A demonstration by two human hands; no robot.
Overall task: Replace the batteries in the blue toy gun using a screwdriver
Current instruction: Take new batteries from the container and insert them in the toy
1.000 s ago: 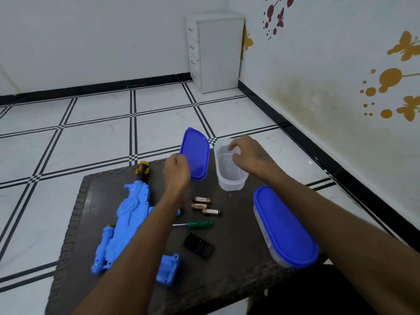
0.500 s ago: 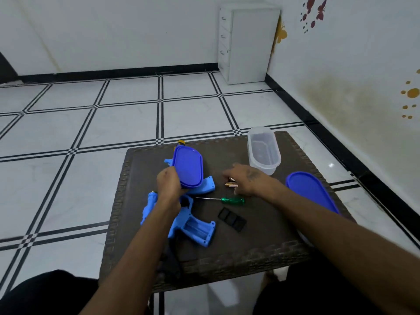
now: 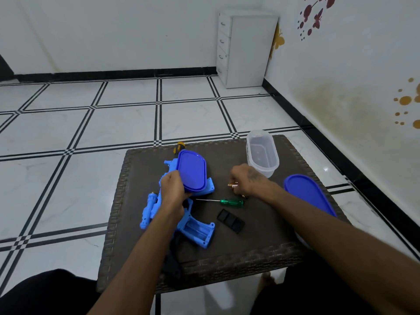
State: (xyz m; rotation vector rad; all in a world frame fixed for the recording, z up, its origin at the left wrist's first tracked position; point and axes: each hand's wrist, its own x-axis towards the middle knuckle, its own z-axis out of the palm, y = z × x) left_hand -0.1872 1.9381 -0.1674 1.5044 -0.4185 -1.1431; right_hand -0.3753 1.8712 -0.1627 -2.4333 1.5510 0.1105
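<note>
Head view, L to R: blue lid [image 3: 192, 171] is gripped upright by left hand [image 3: 172, 189] over blue toy gun [image 3: 159, 201], laid on dark table [image 3: 261, 237] w/ its battery bay open. Batteries [image 3: 233, 185] are pinched by right hand [image 3: 244, 180], near green screwdriver [image 3: 227, 202] & black cover [image 3: 230, 221]. Clear tub [image 3: 262, 154] appears empty; lidded tub [image 3: 309, 194] at R edge. Tiled floor [image 3: 113, 123], white cabinet [image 3: 246, 47].

A deep blue oval lid [image 3: 192, 170] sits pinched in the left hand's [image 3: 173, 189] fingers over the light blue toy gun [image 3: 179, 214], whose muzzle is yellow and black. Copper-toned batteries [image 3: 233, 185] show under the right hand's [image 3: 246, 180] fingers, a green-handled screwdriver [image 3: 227, 202] just below them. The table [image 3: 261, 235] is dark brown weave; the battery cover [image 3: 230, 221] is black.
</note>
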